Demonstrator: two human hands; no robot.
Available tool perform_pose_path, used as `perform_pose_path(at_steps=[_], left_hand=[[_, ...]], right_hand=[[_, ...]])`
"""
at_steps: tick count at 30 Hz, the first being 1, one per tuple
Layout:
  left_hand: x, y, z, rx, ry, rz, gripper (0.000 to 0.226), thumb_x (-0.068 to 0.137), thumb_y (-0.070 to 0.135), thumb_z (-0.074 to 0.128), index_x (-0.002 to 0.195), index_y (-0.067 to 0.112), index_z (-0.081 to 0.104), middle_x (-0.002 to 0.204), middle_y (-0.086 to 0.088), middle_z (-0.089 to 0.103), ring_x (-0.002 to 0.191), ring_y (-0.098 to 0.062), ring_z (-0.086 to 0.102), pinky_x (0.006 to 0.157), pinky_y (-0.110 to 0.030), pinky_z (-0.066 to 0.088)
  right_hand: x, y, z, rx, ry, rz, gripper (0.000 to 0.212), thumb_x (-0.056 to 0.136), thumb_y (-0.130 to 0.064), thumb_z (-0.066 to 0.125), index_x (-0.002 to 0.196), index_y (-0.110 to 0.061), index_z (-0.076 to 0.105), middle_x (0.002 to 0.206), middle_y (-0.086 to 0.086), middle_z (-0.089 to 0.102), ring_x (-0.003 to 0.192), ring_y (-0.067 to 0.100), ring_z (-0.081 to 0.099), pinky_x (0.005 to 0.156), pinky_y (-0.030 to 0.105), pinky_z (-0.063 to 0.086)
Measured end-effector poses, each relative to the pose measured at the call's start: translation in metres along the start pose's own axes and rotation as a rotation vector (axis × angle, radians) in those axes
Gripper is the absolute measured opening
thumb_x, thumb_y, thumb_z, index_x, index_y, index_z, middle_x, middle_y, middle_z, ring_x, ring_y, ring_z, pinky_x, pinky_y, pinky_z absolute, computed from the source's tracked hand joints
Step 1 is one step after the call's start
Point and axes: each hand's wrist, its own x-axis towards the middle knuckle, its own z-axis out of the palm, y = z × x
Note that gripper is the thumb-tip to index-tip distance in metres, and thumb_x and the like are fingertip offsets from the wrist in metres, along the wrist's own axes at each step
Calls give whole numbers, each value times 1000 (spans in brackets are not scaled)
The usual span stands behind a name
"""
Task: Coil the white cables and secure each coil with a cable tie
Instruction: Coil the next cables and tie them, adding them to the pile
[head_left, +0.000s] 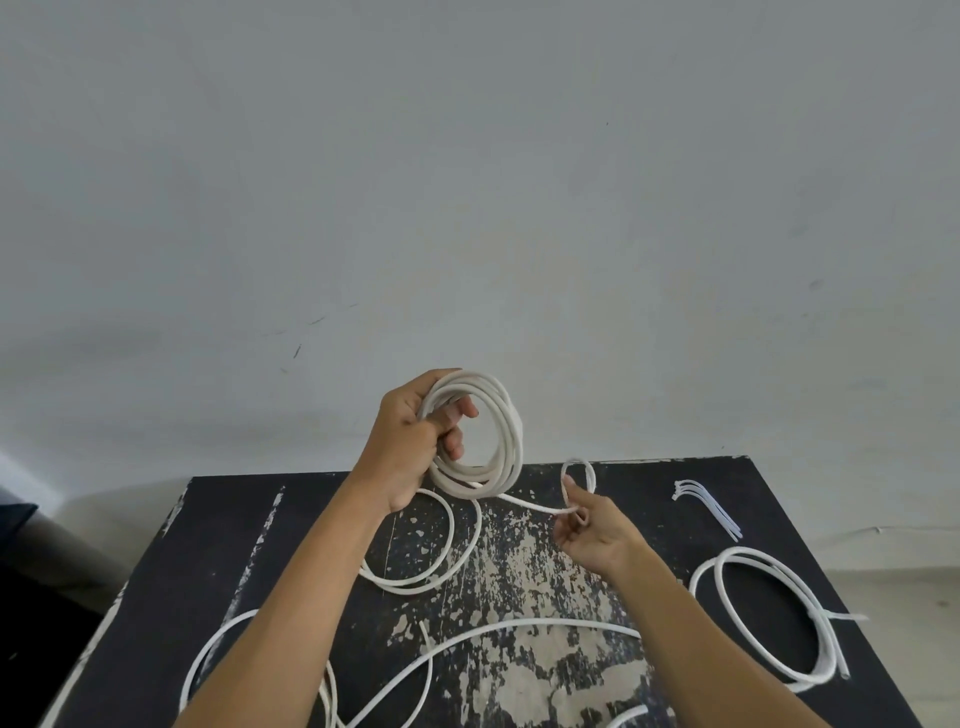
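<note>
Coiling is under way: the left hand (410, 447) grips a white cable coil (485, 434) raised above the table's far edge, while the right hand (589, 530) pinches the cable's tail (535, 506), feeding the next loop. Next, I'd judge, wrap that tail on, then fetch the cable ties (709, 506) near the far right corner. A tied coil (769, 616) lies at the right edge; loose cable (431, 577) sprawls over the worn black table (519, 587), liable to snag.

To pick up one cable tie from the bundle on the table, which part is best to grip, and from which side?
Grip the fanned ends of the cable ties, at the far end of the bundle. There the ties spread apart, so one can be pinched alone from above; toward the near end they lie tight together. The right hand is nearest, but it holds the cable.
</note>
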Motion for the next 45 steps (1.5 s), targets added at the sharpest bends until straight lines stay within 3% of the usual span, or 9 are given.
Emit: perform_pose_path(at_steps=[5, 15, 20, 24, 27, 28, 32, 38, 45], left_hand=[[4, -4, -27, 97, 158, 30, 48, 96, -17, 45, 97, 19, 76, 79, -5, 65, 48, -11, 44, 47, -26, 44], [10, 0, -56, 228, 283, 109, 45, 97, -14, 47, 96, 23, 74, 76, 1, 66, 48, -12, 44, 46, -27, 43], [11, -14, -44, 295, 268, 92, 42, 100, -8, 48, 100, 26, 74, 79, 2, 68, 49, -14, 47, 47, -28, 47], [13, -23, -31, 327, 241, 77, 41, 100, -6, 47, 104, 26, 72, 81, 3, 69, 49, -14, 49, 49, -29, 48], [15, -30, -19, 301, 242, 58, 36, 102, -3, 49, 103, 26, 71, 81, 4, 68, 50, -14, 50, 51, -32, 48], [16, -33, -14, 289, 245, 50, 35, 102, -3, 49, 103, 25, 70, 81, 5, 68, 51, -14, 50, 52, -33, 48], [20, -39, 5, 229, 265, 24, 32, 102, -2, 47, 106, 22, 69, 80, 7, 68, 51, -12, 49, 54, -33, 47], [15, -42, 4, 259, 241, 9, 42, 101, -3, 46, 97, 31, 71, 79, 8, 68, 50, -13, 46, 52, -32, 45], [9, -52, -29, 441, 299, 6, 49, 102, -4, 45, 95, 37, 70, 77, 13, 67, 49, -11, 48, 54, -35, 45]], right_hand=[[4, -8, -22, 52, 2, -77, 51, 67, -24, 89, 106, -2, 65, 83, 6, 53, 62, 12, 51, 59, 23, 53], [26, -3, -66, -28, 210, -94, 32, 110, -27, 46, 123, -2, 60, 84, 11, 62, 71, 18, 59, 62, 29, 51], [15, 5, -57, -479, 179, -11, 25, 97, -11, 68, 120, -3, 61, 111, 24, 61, 90, 30, 66, 64, 35, 60], [-4, 7, -35, -965, 221, -68, 56, 90, -1, 72, 140, 2, 45, 91, 15, 51, 77, 25, 63, 78, 35, 55], [-26, 12, -4, -1165, 144, -344, 42, 100, -16, 62, 136, 1, 51, 113, 18, 64, 122, 34, 53, 74, 22, 54], [-36, 16, 9, -1141, 62, -351, 38, 103, -27, 57, 127, 2, 59, 113, 20, 69, 79, 11, 50, 73, 23, 54], [-65, 39, 53, -708, -239, 10, 55, 107, -48, 45, 120, 3, 62, 102, 21, 78, 92, 33, 77, 80, 41, 61], [-57, 32, 75, 348, -103, 92, 20, 100, 2, 53, 118, 9, 56, 102, 24, 66, 81, 31, 69, 48, 35, 59], [-67, -14, 51, -411, -38, -227, 19, 104, -7, 50, 106, 5, 66, 77, 11, 67, 56, 16, 60, 54, 33, 59]])
